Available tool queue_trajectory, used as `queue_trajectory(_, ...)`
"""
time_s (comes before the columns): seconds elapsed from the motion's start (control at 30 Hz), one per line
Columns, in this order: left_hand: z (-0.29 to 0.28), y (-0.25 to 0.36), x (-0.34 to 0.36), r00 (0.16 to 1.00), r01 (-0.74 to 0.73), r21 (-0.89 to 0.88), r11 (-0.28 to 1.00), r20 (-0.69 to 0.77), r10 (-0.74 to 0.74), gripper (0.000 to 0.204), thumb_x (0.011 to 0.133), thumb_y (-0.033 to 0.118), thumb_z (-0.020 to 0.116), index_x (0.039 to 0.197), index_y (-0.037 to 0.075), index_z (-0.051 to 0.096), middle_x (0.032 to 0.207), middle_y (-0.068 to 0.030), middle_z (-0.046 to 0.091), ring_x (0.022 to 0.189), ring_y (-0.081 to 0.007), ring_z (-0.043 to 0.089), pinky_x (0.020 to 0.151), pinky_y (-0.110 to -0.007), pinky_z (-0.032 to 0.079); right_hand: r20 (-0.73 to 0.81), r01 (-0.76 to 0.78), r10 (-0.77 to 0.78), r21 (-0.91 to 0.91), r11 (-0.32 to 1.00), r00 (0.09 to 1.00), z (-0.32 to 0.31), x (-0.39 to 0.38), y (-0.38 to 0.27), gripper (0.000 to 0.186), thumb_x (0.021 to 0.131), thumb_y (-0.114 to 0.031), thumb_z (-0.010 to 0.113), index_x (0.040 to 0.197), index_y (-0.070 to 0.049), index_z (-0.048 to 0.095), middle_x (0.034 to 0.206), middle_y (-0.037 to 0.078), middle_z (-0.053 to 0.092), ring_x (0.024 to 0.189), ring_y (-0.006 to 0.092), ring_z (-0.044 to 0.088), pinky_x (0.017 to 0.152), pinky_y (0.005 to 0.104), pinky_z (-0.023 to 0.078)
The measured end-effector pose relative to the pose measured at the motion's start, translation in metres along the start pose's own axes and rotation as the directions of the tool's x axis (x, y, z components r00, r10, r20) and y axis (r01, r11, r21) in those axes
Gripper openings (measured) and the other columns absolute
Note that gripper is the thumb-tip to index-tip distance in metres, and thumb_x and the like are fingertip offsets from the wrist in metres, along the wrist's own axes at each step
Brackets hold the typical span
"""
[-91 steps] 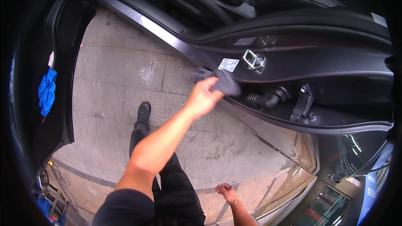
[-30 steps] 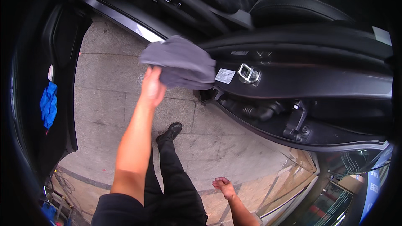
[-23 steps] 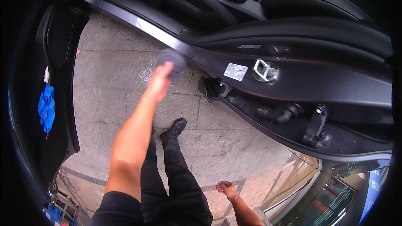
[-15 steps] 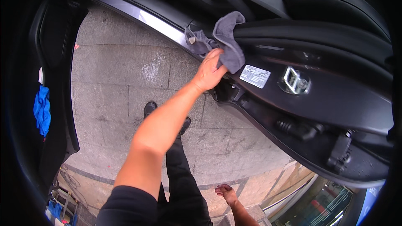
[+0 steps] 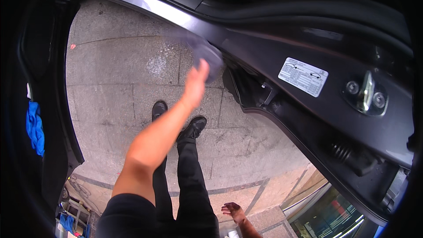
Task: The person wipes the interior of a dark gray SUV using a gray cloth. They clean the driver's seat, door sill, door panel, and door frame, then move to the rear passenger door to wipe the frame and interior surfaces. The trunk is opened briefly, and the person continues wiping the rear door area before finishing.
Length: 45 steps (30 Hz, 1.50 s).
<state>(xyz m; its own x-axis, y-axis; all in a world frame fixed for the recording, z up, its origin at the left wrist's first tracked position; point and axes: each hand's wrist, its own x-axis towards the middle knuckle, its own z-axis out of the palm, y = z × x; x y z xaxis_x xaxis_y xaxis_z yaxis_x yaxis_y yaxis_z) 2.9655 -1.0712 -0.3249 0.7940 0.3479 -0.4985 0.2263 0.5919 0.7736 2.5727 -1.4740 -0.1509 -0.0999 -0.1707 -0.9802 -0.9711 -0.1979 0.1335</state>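
Our left hand (image 5: 195, 86) grips a gray cloth (image 5: 210, 57); our right hand (image 5: 233, 211) hangs empty, fingers loose and part open. The cloth is blurry beside the car's shiny sill (image 5: 169, 12), and we can't tell if they touch. It looks light and soft, so we should hold a bunched-up bit. A blue cloth (image 5: 35, 128) is on the door (image 5: 57, 163).

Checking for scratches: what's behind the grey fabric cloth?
Around the grey fabric cloth in the left hand, grey stone paving and glossy dark car sill show; what it covers is hidden.
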Motion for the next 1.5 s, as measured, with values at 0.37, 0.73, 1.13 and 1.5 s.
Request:
queue_trajectory(0.37,0.022,-0.141,0.1,0.774,0.627,-0.047,0.778,0.153,-0.615,0.078,0.099,0.062,0.036,0.153,0.007,0.026,0.157,-0.0163,0.031,0.142,-0.0358,0.033,0.114,-0.05,0.027,-0.054,-0.002,0.007,0.098,0.995,0.999,-0.007,0.017,0.02,0.037,0.1,-0.03,0.057,0.119,0.002,0.054,0.109,0.02,0.067,0.1,0.028,0.068,0.085,0.038,0.056)
queue_trajectory(0.73,0.025,-0.017,-0.053,0.943,-0.182,0.369,0.911,0.329,0.055,0.061,0.103,0.046,0.038,0.126,-0.009,0.054,0.129,-0.0233,0.054,0.126,-0.0381,0.046,0.116,-0.037,0.027,0.082,0.044,-0.051,0.081,0.996,0.995,0.029,0.001,0.007,0.035,0.101,-0.029,0.056,0.116,0.002,0.057,0.107,0.018,0.068,0.099,0.0269,0.068,0.088,0.0377,0.056)
queue_trajectory(1.13,0.031,-0.02,0.039,0.779,-0.079,0.795,0.601,0.426,-0.461,0.049,0.095,0.042,0.045,0.115,0.002,0.063,0.136,-0.0244,0.052,0.126,-0.0412,0.046,0.104,-0.043,0.038,-0.023,0.09,-0.089,0.096,0.991,0.996,0.04,-0.012,0.001,0.03,0.102,-0.026,0.054,0.113,0.002,0.057,0.107,0.017,0.068,0.099,0.0267,0.068,0.087,0.0376,0.056)
queue_trajectory(1.5,-0.003,0.119,-0.095,0.923,0.205,-0.039,0.978,0.34,-0.18,0.057,0.102,0.043,0.049,0.137,-0.002,0.049,0.137,-0.0112,0.056,0.122,-0.0206,0.054,0.106,-0.034,0.038,0.034,0.197,-0.199,0.061,0.978,0.979,0.055,-0.021,-0.041,0.021,0.099,-0.019,0.057,0.107,0.0,0.06,0.097,0.014,0.069,0.09,0.0251,0.07,0.079,0.0356,0.058)
